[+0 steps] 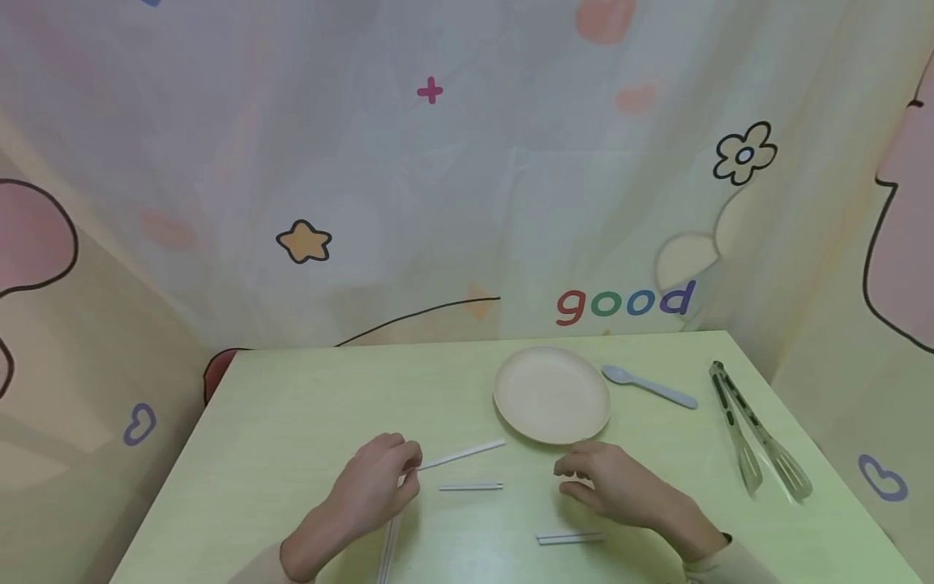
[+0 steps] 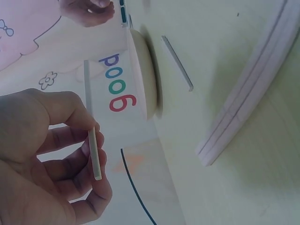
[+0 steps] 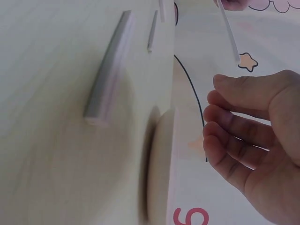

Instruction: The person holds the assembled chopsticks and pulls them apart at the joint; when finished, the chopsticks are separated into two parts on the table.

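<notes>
My left hand (image 1: 378, 484) pinches a slim white stick (image 1: 467, 453) between thumb and fingers, and the stick points out to the right. In the left wrist view the held stick (image 2: 95, 157) has a flat, straight shape and is raised off the table. My right hand (image 1: 614, 485) hovers in front of the plate with loosely bent fingers and nothing in them. Below the left hand lies a pair of long white sticks (image 1: 389, 551). A short white pair (image 1: 470, 487) rests between the hands, and another white pair (image 1: 571, 538) lies below the right hand.
A round beige plate (image 1: 552, 396) sits toward the back of the pale table (image 1: 292, 422). Right of it is a grey-blue spoon (image 1: 649, 386). Metal tongs (image 1: 755, 438) lie near the right edge. A printed curtain (image 1: 409, 178) closes off the back.
</notes>
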`<action>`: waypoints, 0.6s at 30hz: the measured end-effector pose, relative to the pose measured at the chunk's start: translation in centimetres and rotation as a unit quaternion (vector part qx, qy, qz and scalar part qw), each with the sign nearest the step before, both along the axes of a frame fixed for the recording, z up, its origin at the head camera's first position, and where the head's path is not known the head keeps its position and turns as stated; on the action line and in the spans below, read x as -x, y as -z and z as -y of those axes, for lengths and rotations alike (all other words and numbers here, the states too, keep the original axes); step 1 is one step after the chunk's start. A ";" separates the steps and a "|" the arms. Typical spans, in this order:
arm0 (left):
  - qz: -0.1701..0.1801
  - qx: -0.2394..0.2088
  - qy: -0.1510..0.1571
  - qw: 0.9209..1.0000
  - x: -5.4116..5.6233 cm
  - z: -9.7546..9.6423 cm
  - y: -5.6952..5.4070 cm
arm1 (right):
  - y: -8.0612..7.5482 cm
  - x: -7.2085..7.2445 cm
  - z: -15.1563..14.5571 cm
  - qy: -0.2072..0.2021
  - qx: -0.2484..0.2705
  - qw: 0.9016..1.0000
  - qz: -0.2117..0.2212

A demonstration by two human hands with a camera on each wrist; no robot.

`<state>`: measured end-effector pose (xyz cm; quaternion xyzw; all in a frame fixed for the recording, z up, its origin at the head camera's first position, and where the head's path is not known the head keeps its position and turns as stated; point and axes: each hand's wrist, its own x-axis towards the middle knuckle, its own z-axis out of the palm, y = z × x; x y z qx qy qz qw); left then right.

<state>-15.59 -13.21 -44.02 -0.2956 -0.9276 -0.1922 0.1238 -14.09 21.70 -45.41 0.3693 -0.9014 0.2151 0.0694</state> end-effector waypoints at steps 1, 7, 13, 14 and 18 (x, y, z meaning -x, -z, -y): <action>-0.007 0.001 0.007 1.000 0.1 -0.1 -0.1 | -0.2 0.1 0.1 0.001 0.001 1.000 -0.003; -0.033 -0.004 0.040 0.999 0.6 -0.8 -0.5 | -1.3 0.7 0.5 0.019 0.005 1.000 -0.005; -0.048 -0.012 0.059 0.997 0.9 -1.2 -0.6 | -1.9 1.1 0.9 0.026 0.008 0.999 -0.025; -0.050 -0.012 0.062 0.997 1.0 -1.3 -0.6 | -2.0 1.2 0.9 0.026 0.008 0.999 -0.029; -0.060 -0.014 0.072 0.995 1.2 -1.7 -0.8 | -2.2 1.4 1.1 0.026 0.006 0.999 -0.042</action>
